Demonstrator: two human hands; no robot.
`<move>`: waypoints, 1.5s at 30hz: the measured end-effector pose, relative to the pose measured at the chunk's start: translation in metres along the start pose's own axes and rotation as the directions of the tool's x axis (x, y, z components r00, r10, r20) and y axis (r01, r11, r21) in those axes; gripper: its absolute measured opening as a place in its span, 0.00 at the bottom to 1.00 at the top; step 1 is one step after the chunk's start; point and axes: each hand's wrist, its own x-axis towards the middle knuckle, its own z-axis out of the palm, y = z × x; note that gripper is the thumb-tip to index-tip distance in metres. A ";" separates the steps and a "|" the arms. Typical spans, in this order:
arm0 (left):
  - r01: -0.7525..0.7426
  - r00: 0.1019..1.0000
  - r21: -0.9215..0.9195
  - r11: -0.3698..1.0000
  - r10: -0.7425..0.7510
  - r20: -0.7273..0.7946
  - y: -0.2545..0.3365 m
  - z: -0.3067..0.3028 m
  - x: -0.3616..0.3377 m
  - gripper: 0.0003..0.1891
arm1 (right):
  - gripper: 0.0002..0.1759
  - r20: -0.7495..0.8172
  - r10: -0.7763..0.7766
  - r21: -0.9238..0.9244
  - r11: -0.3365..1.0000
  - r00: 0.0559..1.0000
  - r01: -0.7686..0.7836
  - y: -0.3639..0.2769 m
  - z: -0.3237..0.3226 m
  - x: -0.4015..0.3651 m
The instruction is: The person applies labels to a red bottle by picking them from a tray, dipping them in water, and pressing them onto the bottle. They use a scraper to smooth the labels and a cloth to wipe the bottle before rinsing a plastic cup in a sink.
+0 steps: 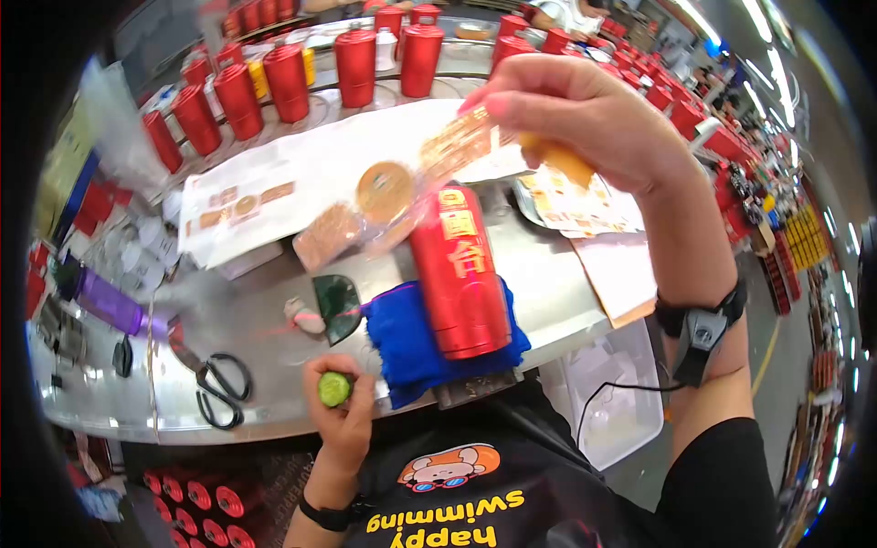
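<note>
A red bottle (461, 283) with gold characters lies on a blue cloth (402, 342) at the table's front edge. Above it my right hand (585, 114) pinches one end of a clear film strip (384, 194) with gold decals, which hangs down leftward past the bottle's top. Something yellow shows under that hand's fingers. My left hand (343, 406) is wrapped round a small green object (335, 389), left of the cloth. A dark green flat piece (338, 309) and a small whitish lump (303, 316) lie just beyond that hand.
Black-handled scissors (222, 388) and a purple bottle (110, 301) are at the left. White sheets (265, 196) with decals lie behind. Red bottles (355, 68) stand in a row at the back. A plastic bin (617, 402) sits below the table's right front. Another person (571, 16) is at the far back.
</note>
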 end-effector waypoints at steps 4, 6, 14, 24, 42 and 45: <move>-0.053 0.999 0.052 0.997 0.053 -0.009 0.000 0.009 0.012 0.12 | 0.12 -0.208 0.281 -0.083 0.949 0.937 -0.303 0.042 -0.074 -0.040; 0.029 0.999 -0.002 1.000 -0.029 -0.037 -0.008 0.009 0.012 0.11 | 0.12 -0.318 0.407 -0.095 0.885 0.856 -0.456 0.076 -0.106 -0.062; 0.017 0.973 0.102 0.995 0.007 -0.229 -0.023 0.011 0.009 0.10 | 0.13 -0.488 0.687 0.004 0.618 0.538 -0.786 0.238 -0.239 -0.155; 0.089 0.932 0.298 0.950 0.027 -0.361 -0.032 0.009 0.017 0.04 | 0.17 -0.837 0.400 -0.252 0.324 0.374 -0.912 0.374 -0.339 -0.223; 0.121 0.901 0.157 0.980 -0.042 -0.432 -0.024 0.037 0.019 0.10 | 0.12 -0.230 0.393 -0.187 0.880 0.891 -0.436 0.208 -0.236 -0.065; 0.123 0.925 0.194 0.973 -0.041 -0.378 -0.026 0.027 0.016 0.11 | 0.13 -0.169 0.262 -0.117 0.952 0.950 -0.283 0.176 -0.204 -0.023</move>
